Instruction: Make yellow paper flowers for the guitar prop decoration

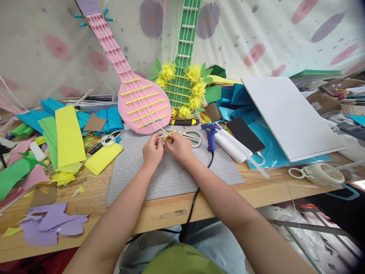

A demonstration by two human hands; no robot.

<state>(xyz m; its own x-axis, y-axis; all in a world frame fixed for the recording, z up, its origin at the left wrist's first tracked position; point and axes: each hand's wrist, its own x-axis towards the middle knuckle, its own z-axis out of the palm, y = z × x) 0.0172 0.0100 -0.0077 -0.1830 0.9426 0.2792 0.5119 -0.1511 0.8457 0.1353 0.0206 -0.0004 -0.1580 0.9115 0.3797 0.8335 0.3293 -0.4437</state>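
Observation:
Over the grey cutting mat (125, 179), my two hands meet near the base of a pink paper lute-like instrument (145, 95). My right hand (180, 147) is closed on a thin wooden stick (160, 127), whose tip points up and left. A small piece of yellow paper (167, 137) shows between the hands at the stick. My left hand (153, 150) is pinched at the yellow paper; its fingertips are partly hidden. Just behind my right hand lie scissors (196, 139) with pale handles. A blue hot glue gun (210, 137) stands right of them.
A green instrument with yellow paper flowers (196, 90) leans behind. Folded yellow paper (104, 158), a yellow sheet (70, 133) and purple scraps (54, 224) lie left. Rightward are a black phone-like slab (245, 135), a white board (291, 114) and tape (327, 173). The glue gun's cord (196, 196) crosses the mat.

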